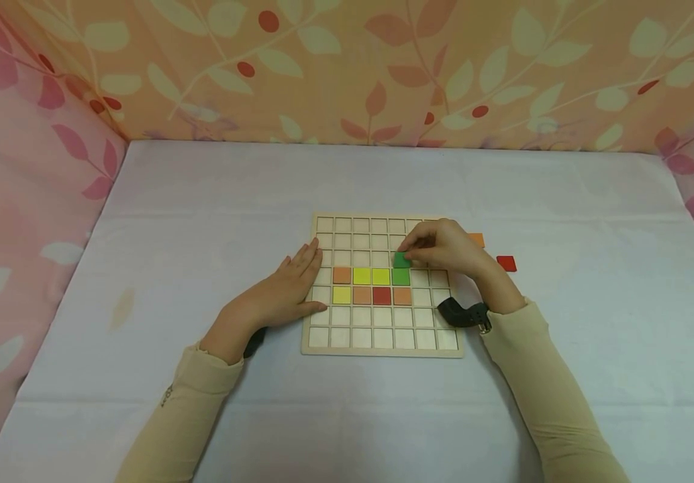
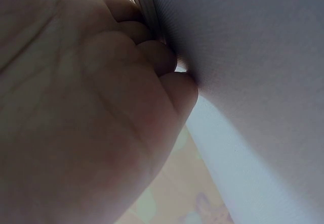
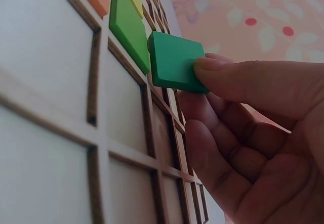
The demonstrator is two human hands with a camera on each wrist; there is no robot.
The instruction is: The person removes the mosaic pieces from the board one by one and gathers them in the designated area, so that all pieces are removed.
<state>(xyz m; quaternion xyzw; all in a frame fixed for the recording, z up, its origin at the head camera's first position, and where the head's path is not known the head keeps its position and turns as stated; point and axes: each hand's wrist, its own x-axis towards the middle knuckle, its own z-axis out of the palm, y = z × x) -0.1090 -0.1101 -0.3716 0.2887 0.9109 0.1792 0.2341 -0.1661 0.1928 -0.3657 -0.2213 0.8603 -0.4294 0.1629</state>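
Note:
A wooden grid board [image 1: 371, 339] lies on the table with square tiles set in two rows near its middle. Between thumb and fingers, my right hand [image 1: 451, 247] pinches a dark green square tile [image 3: 177, 62], tilted close over the grid. Just below it in the head view sits a lighter green tile [image 1: 401, 276]. To its left are two yellow tiles and an orange tile [image 1: 341, 275]; the row beneath holds yellow, orange, red [image 1: 381, 295] and orange ones. My left hand [image 1: 283, 288] rests along the board's left edge, fingers extended.
Right of the board lie a loose red tile [image 1: 507, 263] and an orange tile [image 1: 476, 239], the latter partly hidden behind my right hand. A white cloth covers the table [image 1: 202, 188]. Floral fabric [image 1: 347, 74] stands along the back and both sides.

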